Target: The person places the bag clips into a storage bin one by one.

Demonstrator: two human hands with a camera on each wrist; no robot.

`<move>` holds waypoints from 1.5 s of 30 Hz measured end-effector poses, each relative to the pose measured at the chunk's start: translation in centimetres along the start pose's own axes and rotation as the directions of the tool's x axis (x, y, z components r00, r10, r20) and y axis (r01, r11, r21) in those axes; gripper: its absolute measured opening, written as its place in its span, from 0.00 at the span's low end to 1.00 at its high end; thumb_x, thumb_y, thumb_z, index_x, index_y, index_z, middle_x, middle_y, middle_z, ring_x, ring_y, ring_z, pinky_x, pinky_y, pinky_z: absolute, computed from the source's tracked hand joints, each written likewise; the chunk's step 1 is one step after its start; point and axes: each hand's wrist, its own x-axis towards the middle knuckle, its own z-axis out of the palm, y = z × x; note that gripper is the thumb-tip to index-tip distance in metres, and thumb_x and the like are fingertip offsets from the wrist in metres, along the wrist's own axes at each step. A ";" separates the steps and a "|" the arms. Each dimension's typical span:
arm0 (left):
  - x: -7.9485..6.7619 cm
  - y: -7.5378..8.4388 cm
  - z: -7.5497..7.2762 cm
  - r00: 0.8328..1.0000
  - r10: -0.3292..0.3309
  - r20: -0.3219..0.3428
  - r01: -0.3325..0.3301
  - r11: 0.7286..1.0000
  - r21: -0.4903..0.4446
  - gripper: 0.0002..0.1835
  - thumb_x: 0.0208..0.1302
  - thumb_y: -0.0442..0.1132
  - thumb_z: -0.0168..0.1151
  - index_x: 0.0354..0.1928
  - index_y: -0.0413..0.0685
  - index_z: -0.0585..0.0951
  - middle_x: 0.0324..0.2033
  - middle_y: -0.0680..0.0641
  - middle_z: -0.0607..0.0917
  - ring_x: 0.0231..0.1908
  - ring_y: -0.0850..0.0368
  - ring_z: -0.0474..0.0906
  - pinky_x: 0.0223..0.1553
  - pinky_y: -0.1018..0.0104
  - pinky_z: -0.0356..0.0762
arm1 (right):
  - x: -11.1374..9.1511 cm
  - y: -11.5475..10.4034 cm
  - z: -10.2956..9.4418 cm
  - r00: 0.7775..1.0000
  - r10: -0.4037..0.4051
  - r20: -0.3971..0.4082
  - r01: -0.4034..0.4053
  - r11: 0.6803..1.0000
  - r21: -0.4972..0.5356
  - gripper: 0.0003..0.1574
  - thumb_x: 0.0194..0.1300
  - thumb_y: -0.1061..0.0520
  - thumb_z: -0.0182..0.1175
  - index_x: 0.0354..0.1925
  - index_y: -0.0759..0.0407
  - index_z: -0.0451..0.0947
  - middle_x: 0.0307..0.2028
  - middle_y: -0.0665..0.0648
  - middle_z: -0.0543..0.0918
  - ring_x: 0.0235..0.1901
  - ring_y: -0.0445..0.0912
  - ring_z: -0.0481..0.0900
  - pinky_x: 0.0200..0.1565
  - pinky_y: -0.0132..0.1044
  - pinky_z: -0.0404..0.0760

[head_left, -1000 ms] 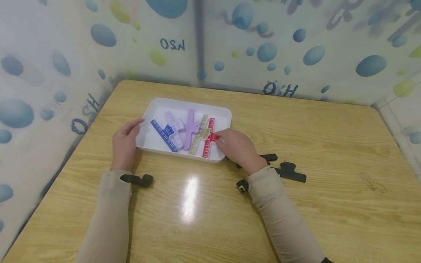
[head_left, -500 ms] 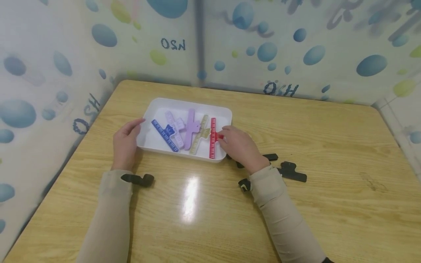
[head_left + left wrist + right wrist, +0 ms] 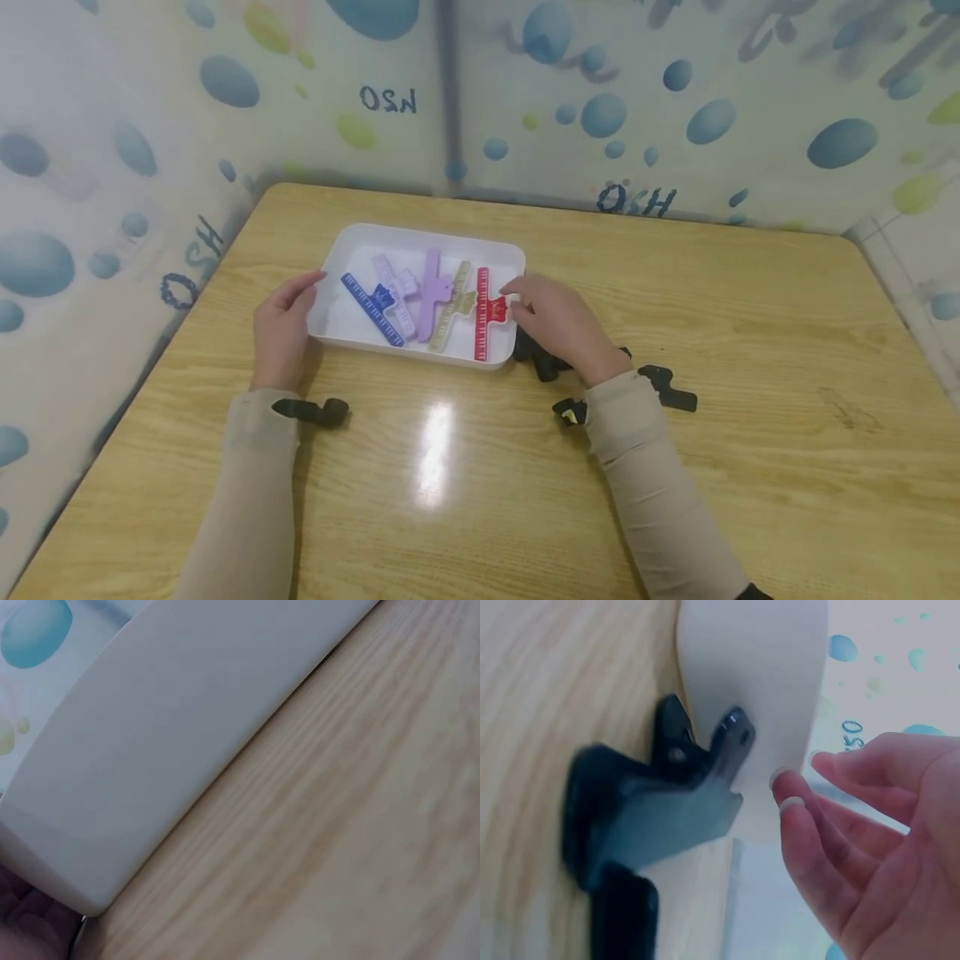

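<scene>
A white plastic tray (image 3: pixel 405 352) holds several clips: a blue one (image 3: pixel 372 310), a pale lilac one (image 3: pixel 395 287), a purple one (image 3: pixel 431 296), an olive one (image 3: pixel 452 308) and a red one (image 3: pixel 482 315). My left hand (image 3: pixel 281 329) holds the tray's left end, fingertips at the rim; in the left wrist view its fingers (image 3: pixel 34 922) curl against the outside of the end wall. Over the right rim hovers my right hand (image 3: pixel 558 321), fingers loosely bent beside the red clip and holding nothing. The right wrist view shows a gap between its thumb and fingers (image 3: pixel 802 832).
Black clips lie right of the tray, one (image 3: pixel 652 802) close to its wall under my right hand, another (image 3: pixel 671 390) farther right and partly behind the sleeve. The wooden table (image 3: pixel 787 467) meets a patterned wall (image 3: pixel 637 100) at the back.
The red clip has shifted right in the tray and been let go. My right hand has drawn back to the right, its fingers parted from the clip. My left hand stays at the tray.
</scene>
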 end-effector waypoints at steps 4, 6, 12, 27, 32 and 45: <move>-0.2 0.2 -0.2 1.000 -0.003 0.004 0.003 1.000 0.006 0.16 0.66 0.52 0.45 0.52 0.63 0.76 0.57 0.60 0.70 0.59 0.64 0.59 0.62 0.62 0.53 | -0.1 0.2 -0.6 1.000 0.029 -0.008 -0.029 0.999 0.031 0.18 0.64 0.51 0.51 0.52 0.51 0.73 0.51 0.52 0.73 0.40 0.45 0.71 0.44 0.41 0.74; -0.3 0.2 -0.3 1.000 -0.007 0.007 0.007 1.000 0.000 0.16 0.66 0.52 0.45 0.52 0.63 0.76 0.57 0.60 0.70 0.60 0.64 0.59 0.62 0.61 0.53 | -0.1 0.3 -0.9 1.000 0.029 -0.011 -0.029 0.999 0.036 0.17 0.64 0.50 0.51 0.50 0.51 0.74 0.46 0.51 0.75 0.38 0.45 0.71 0.41 0.39 0.74; -0.2 0.3 -0.4 1.000 -0.007 0.000 0.007 1.000 -0.007 0.16 0.66 0.52 0.45 0.52 0.63 0.76 0.57 0.60 0.71 0.59 0.64 0.60 0.62 0.61 0.52 | -0.3 1.0 -1.7 1.000 0.030 0.006 -0.031 0.996 0.078 0.13 0.64 0.48 0.51 0.44 0.50 0.76 0.36 0.49 0.77 0.35 0.45 0.71 0.37 0.37 0.73; -0.1 0.3 -0.1 1.000 -0.003 -0.008 0.003 0.999 -0.032 0.16 0.65 0.50 0.47 0.51 0.59 0.77 0.56 0.58 0.72 0.58 0.63 0.62 0.60 0.63 0.55 | -0.6 1.8 -1.6 0.972 0.013 0.235 -0.036 0.995 0.094 0.12 0.62 0.50 0.55 0.44 0.49 0.75 0.36 0.51 0.78 0.34 0.45 0.74 0.38 0.38 0.75; -0.1 0.2 -0.1 1.000 -0.012 -0.002 0.012 1.000 -0.015 0.16 0.65 0.51 0.46 0.51 0.62 0.77 0.56 0.60 0.71 0.59 0.64 0.61 0.61 0.62 0.54 | -0.7 1.6 -1.1 0.940 0.022 0.340 -0.059 0.993 0.099 0.16 0.59 0.49 0.58 0.46 0.48 0.74 0.29 0.51 0.78 0.26 0.45 0.74 0.29 0.36 0.74; -0.1 0.2 0.0 1.000 -0.014 0.003 0.014 1.000 -0.002 0.16 0.66 0.52 0.45 0.51 0.63 0.76 0.57 0.60 0.70 0.59 0.64 0.60 0.61 0.61 0.53 | -0.7 1.0 -0.3 0.933 0.027 0.359 -0.055 0.996 0.067 0.25 0.51 0.46 0.65 0.47 0.49 0.72 0.24 0.52 0.77 0.23 0.45 0.73 0.28 0.36 0.70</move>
